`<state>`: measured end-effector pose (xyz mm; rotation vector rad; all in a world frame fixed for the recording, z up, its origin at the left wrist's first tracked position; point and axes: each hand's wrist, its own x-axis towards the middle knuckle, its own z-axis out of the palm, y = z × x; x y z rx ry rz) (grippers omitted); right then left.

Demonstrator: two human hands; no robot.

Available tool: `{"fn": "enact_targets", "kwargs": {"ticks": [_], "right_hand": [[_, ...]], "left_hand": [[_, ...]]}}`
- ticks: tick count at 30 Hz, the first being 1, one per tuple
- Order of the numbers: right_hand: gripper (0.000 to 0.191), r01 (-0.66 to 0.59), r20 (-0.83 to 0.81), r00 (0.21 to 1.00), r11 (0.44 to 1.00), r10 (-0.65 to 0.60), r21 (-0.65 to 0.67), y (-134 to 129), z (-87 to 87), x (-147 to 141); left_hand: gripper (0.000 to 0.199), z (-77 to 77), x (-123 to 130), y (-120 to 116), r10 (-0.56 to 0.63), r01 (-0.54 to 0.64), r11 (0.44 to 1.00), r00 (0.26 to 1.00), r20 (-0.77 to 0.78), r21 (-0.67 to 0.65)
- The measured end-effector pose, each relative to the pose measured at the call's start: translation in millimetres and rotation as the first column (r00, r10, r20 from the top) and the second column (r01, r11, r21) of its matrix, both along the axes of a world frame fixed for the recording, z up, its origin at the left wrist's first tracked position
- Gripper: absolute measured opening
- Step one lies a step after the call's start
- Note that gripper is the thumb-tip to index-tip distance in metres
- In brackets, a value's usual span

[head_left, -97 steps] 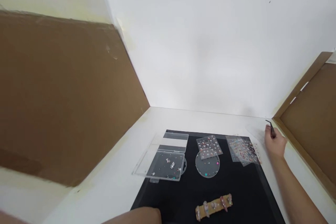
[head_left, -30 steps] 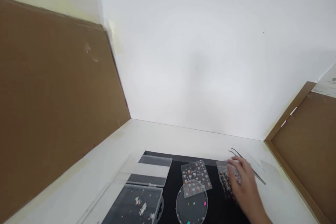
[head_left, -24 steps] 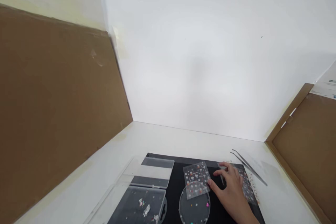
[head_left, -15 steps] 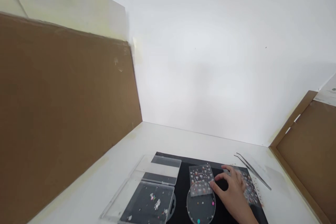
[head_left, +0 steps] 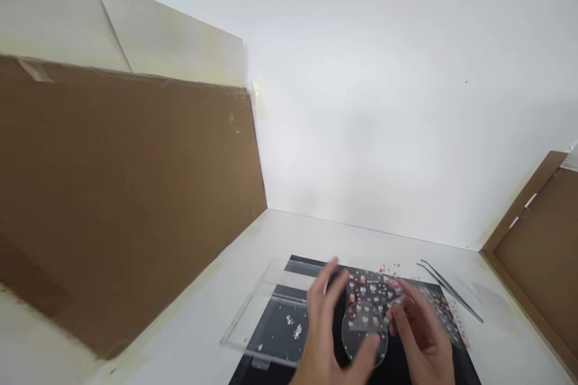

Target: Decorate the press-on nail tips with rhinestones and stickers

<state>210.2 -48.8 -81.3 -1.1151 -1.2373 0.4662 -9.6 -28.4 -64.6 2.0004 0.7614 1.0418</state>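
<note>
2 hands are seen around a clear disc (head_left: 363,328) over a black mat (head_left: 465,367). Its rim is touched by the right hand (head_left: 419,337), while the left hand (head_left: 327,325) is spread, its thumb near the lower edge — whether the disc is actually grasped cannot be told. A sticker sheet (head_left: 374,283) lies just behind, a clear box (head_left: 282,325) lies to the left, and tweezers (head_left: 451,295) rest farther right on a white table (head_left: 343,231).

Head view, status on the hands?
Left hand open beside clear round disc; right hand at its rim. Sticker sheet behind it. Tweezers lie off right.
</note>
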Motion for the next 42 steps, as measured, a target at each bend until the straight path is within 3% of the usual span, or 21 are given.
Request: {"fn": "enact_targets", "kwargs": {"ticks": [1,2,3,4,5,9,12,14,19,23,27,29,31,33,35,38,42], "right_hand": [[0.041,-0.008,0.02,1.0,1.0,0.008,0.027,-4.4,-2.5,-3.9],[0.042,-0.003,0.04,0.999,0.999,0.001,0.045,-8.5,-5.7,-7.7],[0.044,0.012,0.059,0.998,0.999,-0.015,0.051,-12.4,-9.2,-11.1],[0.047,0.029,0.077,0.996,0.998,-0.033,0.049,-16.0,-12.4,-13.8],[0.049,0.048,0.093,0.994,0.998,-0.052,0.042,-19.2,-14.9,-15.5],[0.049,0.067,0.256,0.963,0.995,-0.084,0.076,-27.2,-13.4,-11.5],[0.045,0.165,0.394,0.899,0.981,-0.193,0.104,-27.1,-4.1,-4.0],[0.044,0.192,0.396,0.891,0.975,-0.222,0.115,-25.8,1.4,-1.1],[0.039,0.088,0.305,0.941,0.978,-0.144,0.189,-27.3,8.2,-2.3],[0.033,0.063,0.294,0.946,0.966,-0.138,0.252,-32.0,12.6,-5.8],[0.032,0.055,0.292,0.946,0.959,-0.139,0.279,-30.3,17.2,-8.0],[0.036,0.049,0.296,0.946,0.961,-0.133,0.273,-28.4,19.5,-8.5],[0.036,0.036,0.301,0.946,0.962,-0.121,0.271,-27.1,21.8,-8.9],[0.033,0.019,0.309,0.945,0.962,-0.105,0.271,-27.0,23.9,-9.1],[0.032,0.005,0.313,0.945,0.963,-0.093,0.271,-27.5,25.5,-9.2],[0.031,-0.012,0.31,0.948,0.963,-0.075,0.27,-28.5,26.7,-9.5],[0.025,-0.041,0.304,0.952,0.965,-0.041,0.258,-29.4,27.2,-9.8]], "left_hand": [[0.082,5.0,0.5,13.9,0.207,-0.187,0.974,0.963,0.172,-0.125],[0.08,9.8,2.1,24.8,0.273,-0.196,0.944,0.917,0.292,-0.266],[0.083,13.9,4.2,32.3,0.209,-0.056,0.926,0.9,0.382,-0.373],[0.085,17.3,6.5,36.6,0.095,0.12,0.87,0.912,0.4,-0.479],[0.085,19.7,8.8,38.2,0.077,0.184,0.818,0.904,0.421,-0.545],[0.078,19.3,14.8,30.5,0.14,0.198,0.752,0.884,0.445,-0.629],[0.08,16.3,16.7,22.9,0.154,0.203,0.723,0.884,0.44,-0.661],[0.08,16.9,17.0,19.2,0.119,0.251,0.702,0.881,0.457,-0.667],[0.069,23.8,15.3,14.8,0.079,0.365,0.658,0.836,0.543,-0.659],[0.07,24.8,13.0,15.4,0.103,0.345,0.655,0.84,0.532,-0.672],[0.063,21.6,13.0,15.6,0.077,0.328,0.727,0.834,0.546,-0.603],[0.061,20.2,13.5,15.0,0.052,0.357,0.747,0.809,0.585,-0.561],[0.067,19.8,13.5,14.3,0.003,0.417,0.732,0.789,0.614,-0.539],[0.073,20.3,12.5,13.6,-0.057,0.451,0.702,0.807,0.587,-0.552],[0.066,21.3,11.0,13.3,-0.101,0.422,0.696,0.859,0.503,-0.581],[0.049,21.9,9.4,13.9,-0.097,0.318,0.739,0.923,0.373,-0.594],[0.048,20.4,9.3,15.6,-0.062,0.278,0.766,0.929,0.365,-0.579]]}}
